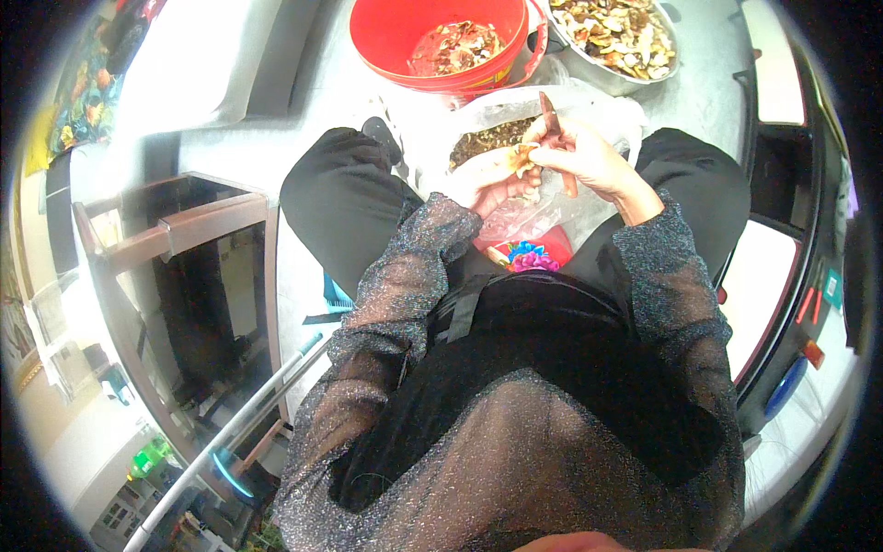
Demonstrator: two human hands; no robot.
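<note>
Hand to hand, your left hand point(486, 181) and right hand point(593, 164) pinch a small pale-brown piece point(523, 158) at the fingertips, above a translucent plastic bag point(602, 112) holding dark chopped bits point(492, 140). A dark pointed object point(549, 115) juts up at your right hand, its kind unclear. Black-trousered knees point(336, 175) flank the bag. Just beyond it stand a red bucket point(386, 41) with brownish scraps point(467, 46) inside and, to its right, a metal bowl point(602, 81) full of pale and brown slices point(625, 39).
</note>
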